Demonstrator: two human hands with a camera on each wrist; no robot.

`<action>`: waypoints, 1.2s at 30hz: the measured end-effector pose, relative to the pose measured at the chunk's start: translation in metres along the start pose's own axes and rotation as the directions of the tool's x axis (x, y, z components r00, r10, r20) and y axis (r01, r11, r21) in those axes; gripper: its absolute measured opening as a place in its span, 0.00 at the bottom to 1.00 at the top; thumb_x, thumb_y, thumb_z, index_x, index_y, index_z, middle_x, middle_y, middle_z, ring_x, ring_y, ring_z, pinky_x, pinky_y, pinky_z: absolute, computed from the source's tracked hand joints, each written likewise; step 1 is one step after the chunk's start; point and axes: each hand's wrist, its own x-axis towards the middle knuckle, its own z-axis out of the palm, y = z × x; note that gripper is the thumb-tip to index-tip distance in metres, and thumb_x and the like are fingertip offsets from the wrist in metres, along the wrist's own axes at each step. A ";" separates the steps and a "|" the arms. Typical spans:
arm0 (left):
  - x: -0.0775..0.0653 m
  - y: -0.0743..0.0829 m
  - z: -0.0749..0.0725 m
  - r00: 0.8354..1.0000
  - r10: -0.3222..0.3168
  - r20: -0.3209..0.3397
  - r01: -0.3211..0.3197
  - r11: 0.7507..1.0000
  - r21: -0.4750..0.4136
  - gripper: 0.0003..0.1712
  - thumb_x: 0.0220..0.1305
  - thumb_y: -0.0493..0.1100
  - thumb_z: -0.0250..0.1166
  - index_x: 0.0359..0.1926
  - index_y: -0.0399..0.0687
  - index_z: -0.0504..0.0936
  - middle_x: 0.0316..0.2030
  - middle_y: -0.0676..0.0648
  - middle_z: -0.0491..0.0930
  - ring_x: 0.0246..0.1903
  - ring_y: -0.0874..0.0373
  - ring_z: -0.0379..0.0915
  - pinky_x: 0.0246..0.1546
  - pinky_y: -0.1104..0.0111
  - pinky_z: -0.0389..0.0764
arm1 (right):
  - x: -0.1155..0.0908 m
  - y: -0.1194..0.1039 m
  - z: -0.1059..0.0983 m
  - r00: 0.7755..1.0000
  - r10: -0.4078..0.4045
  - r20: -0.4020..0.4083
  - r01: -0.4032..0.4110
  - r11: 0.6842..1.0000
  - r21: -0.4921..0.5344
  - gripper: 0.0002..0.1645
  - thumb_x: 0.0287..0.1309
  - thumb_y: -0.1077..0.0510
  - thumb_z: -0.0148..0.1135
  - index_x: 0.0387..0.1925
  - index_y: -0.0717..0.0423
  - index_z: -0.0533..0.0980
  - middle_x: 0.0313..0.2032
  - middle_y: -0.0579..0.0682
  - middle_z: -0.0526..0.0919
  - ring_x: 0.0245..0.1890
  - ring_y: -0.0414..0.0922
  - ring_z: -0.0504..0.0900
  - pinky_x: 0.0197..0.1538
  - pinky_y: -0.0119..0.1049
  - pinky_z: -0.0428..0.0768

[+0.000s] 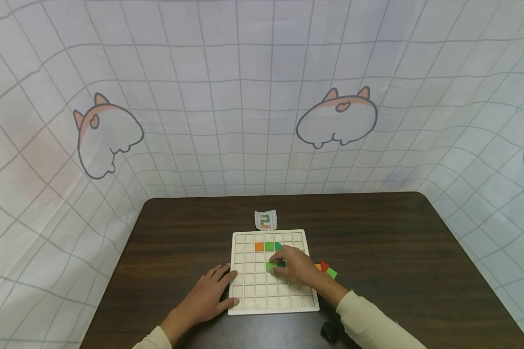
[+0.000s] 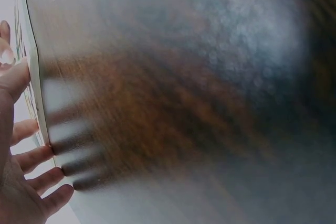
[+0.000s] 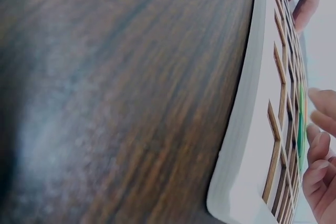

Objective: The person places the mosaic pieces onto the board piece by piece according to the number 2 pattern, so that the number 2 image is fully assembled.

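A cream grid board (image 1: pixel 249 291) lies on the dark wooden table. My left hand (image 1: pixel 207 293) rests at the board's left edge with fingers spread, thumb and fingertips touching the rim; the left wrist view shows these fingers (image 2: pixel 32 158) along the edge. Over the board's middle, my right hand (image 1: pixel 294 265) pinches a light green square tile (image 1: pixel 269 266) between thumb and fingertips, low at the grid. Beside that tile sits a dark green piece (image 1: pixel 281 264), partly hidden under the hand. In an upper row lie an orange square (image 1: pixel 259 246), a green square (image 1: pixel 269 246) and a dark green rounded piece (image 1: pixel 278 246).
Right of the board are loose pieces: a red one (image 1: pixel 324 265), a light green one (image 1: pixel 332 273) and an orange one (image 1: pixel 318 267). A small printed pattern card (image 1: pixel 265 220) lies behind the board. A black object (image 1: pixel 329 332) is near the right sleeve.
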 end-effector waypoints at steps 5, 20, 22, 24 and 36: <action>0.000 0.000 0.000 1.000 0.001 -0.001 -0.001 1.000 -0.010 0.41 0.66 0.66 0.63 0.72 0.52 0.67 0.74 0.39 0.61 0.72 0.35 0.58 0.62 0.35 0.66 | -0.005 0.004 -0.005 0.996 -0.072 -0.059 0.071 0.997 -0.018 0.14 0.56 0.53 0.74 0.43 0.53 0.85 0.35 0.45 0.83 0.35 0.41 0.80 0.39 0.35 0.77; -0.001 0.001 -0.001 1.000 0.015 -0.008 -0.015 1.000 -0.018 0.41 0.66 0.65 0.63 0.73 0.51 0.67 0.74 0.38 0.61 0.71 0.35 0.59 0.61 0.35 0.66 | -0.036 0.038 -0.034 0.998 -0.033 -0.054 0.036 0.998 0.042 0.13 0.62 0.57 0.68 0.48 0.54 0.84 0.36 0.41 0.81 0.32 0.35 0.74 0.38 0.30 0.75; -0.001 0.001 -0.001 1.000 0.014 -0.007 -0.014 1.000 -0.018 0.41 0.66 0.65 0.63 0.73 0.51 0.67 0.74 0.38 0.61 0.71 0.35 0.59 0.61 0.35 0.66 | -0.040 0.045 -0.040 0.999 -0.008 -0.042 0.010 0.999 0.045 0.14 0.63 0.58 0.68 0.49 0.55 0.83 0.37 0.42 0.81 0.31 0.35 0.72 0.36 0.30 0.74; -0.001 0.001 0.000 1.000 0.011 -0.005 -0.011 1.000 -0.014 0.41 0.66 0.65 0.63 0.73 0.51 0.67 0.74 0.38 0.61 0.71 0.35 0.59 0.62 0.35 0.66 | -0.045 0.053 -0.046 1.000 0.012 -0.029 -0.010 0.999 0.042 0.15 0.63 0.57 0.68 0.51 0.55 0.83 0.39 0.44 0.80 0.31 0.36 0.71 0.35 0.29 0.73; 0.000 0.001 0.001 1.000 -0.011 -0.003 0.011 1.000 0.003 0.41 0.65 0.66 0.63 0.73 0.52 0.67 0.74 0.39 0.61 0.72 0.36 0.59 0.63 0.37 0.66 | -0.061 0.082 -0.060 0.994 0.111 -0.019 -0.111 0.994 -0.010 0.18 0.59 0.54 0.72 0.50 0.51 0.82 0.43 0.45 0.80 0.43 0.42 0.78 0.49 0.42 0.78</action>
